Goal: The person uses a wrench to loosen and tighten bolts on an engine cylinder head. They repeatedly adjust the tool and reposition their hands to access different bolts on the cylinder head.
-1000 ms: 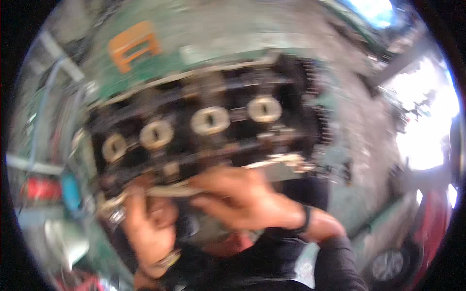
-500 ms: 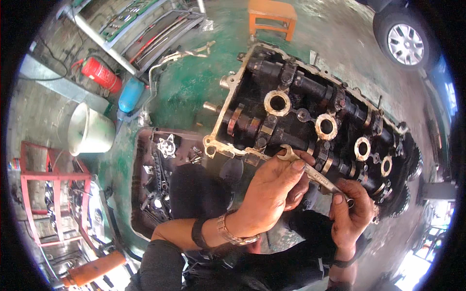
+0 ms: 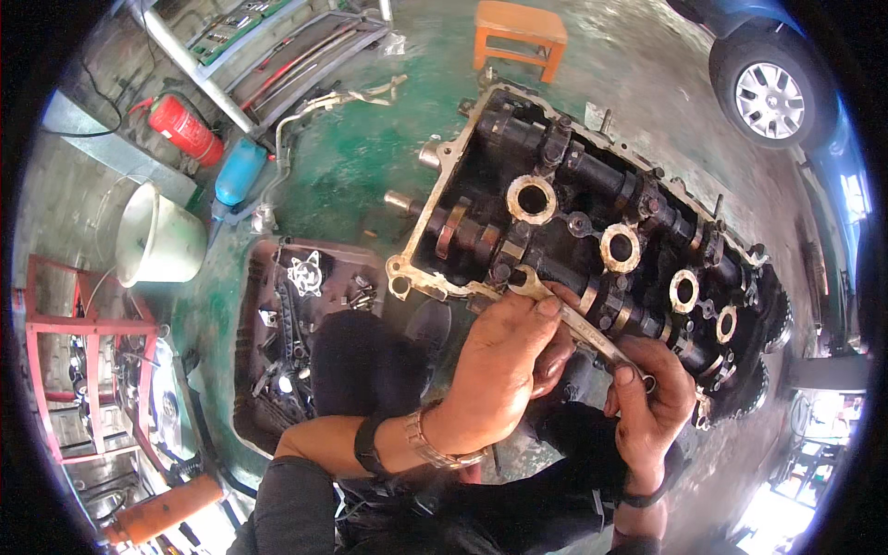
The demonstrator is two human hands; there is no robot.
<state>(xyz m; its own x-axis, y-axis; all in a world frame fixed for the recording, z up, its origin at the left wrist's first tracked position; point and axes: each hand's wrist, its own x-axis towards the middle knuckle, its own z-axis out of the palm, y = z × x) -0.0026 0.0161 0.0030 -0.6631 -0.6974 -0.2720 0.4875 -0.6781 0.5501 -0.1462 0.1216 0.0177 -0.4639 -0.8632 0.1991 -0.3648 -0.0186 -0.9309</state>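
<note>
A steel combination wrench (image 3: 592,335) slants across in front of me, held by both hands. My left hand (image 3: 507,356) is closed around it just behind the open jaw, thumb on top. Near the ring end, my right hand (image 3: 652,393) pinches it between thumb and fingers. The open jaw lies by a bolt at the near edge of an engine cylinder head (image 3: 578,225); whether it touches the bolt I cannot tell. Two dark camshafts run along the head, with several pale round spark plug wells between them.
A brown tray (image 3: 242,370) of loose engine parts lies left of my knee. Farther left are a white bucket (image 3: 166,242), a red metal rack (image 3: 88,326), a red fire extinguisher (image 3: 185,129) and a blue cylinder (image 3: 240,173). An orange stool (image 3: 520,32) and a car wheel (image 3: 770,97) are beyond.
The wrench and both hands have shifted slightly left against the cylinder head, bringing the open jaw closer to the bolt. The whole view has shifted a little too. Both grips stay the same.
</note>
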